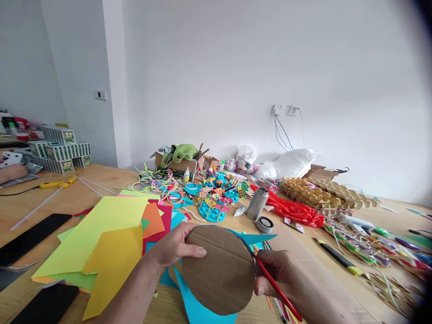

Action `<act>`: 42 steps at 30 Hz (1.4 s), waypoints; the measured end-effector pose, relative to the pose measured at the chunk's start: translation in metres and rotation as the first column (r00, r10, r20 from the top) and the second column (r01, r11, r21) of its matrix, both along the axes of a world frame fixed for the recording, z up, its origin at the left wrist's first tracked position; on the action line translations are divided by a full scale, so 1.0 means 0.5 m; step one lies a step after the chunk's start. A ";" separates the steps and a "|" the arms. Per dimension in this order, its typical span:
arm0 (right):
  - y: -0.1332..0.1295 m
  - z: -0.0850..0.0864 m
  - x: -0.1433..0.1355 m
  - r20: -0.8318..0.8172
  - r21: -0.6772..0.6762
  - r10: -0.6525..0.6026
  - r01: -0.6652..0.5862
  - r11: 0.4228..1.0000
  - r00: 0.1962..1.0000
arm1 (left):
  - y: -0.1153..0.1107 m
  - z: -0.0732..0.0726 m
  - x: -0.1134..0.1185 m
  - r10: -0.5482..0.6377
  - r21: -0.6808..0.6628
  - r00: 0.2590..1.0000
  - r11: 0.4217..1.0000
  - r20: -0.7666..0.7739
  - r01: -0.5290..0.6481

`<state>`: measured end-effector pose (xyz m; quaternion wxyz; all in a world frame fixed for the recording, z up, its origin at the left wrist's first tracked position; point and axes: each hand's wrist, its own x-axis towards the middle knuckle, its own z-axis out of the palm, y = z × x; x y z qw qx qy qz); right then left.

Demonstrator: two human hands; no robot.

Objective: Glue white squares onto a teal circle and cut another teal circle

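My left hand [184, 249] grips the upper left edge of a round brown cardboard disc [218, 274], thumb on top. Blue paper [191, 292] shows beneath the disc, and a pointed blue strip [259, 238] sticks out at its upper right. At the disc's right edge my right hand [278, 274] is closed on red-handled scissors [272, 276]. Their dark blades lie along the edge, partly hidden by the paper and fingers. Just beyond the disc stand a metal bottle [258, 203] and a roll of grey tape [264, 224].
Coloured paper sheets [97, 229] and a black phone [32, 236] lie left. Fish decorations [216, 204], a glue bottle [240, 210], red plastic [292, 209] and egg trays [324, 191] are farther back. A utility knife [337, 256] lies right. Another person's hand [13, 172] shows far left.
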<state>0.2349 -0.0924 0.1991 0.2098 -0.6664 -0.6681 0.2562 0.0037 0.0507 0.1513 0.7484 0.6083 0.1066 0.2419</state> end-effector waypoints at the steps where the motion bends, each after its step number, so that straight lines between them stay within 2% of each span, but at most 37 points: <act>1: 0.000 -0.002 0.000 -0.004 -0.004 -0.002 0.002 1.000 1.000 | 0.000 0.001 0.000 -0.003 0.007 1.000 1.000 -0.001 0.003; 11: -0.005 -0.009 0.004 0.038 -0.024 -0.042 0.043 0.999 0.998 | 0.004 0.000 -0.005 -0.011 0.050 1.000 0.999 -0.007 0.011; 22: -0.009 0.026 -0.023 0.093 -0.038 -0.053 0.057 0.998 0.994 | 0.003 0.004 -0.004 -0.060 0.091 0.998 0.994 -0.012 0.061; 35: -0.011 0.031 -0.022 0.163 -0.051 -0.054 0.063 0.997 0.985 | 0.007 -0.001 -0.006 -0.055 0.115 0.998 0.992 -0.025 0.057; 42: -0.008 0.016 -0.019 0.101 -0.066 -0.039 0.046 0.997 0.994 | 0.007 -0.004 -0.007 -0.059 0.107 0.996 0.992 -0.066 0.066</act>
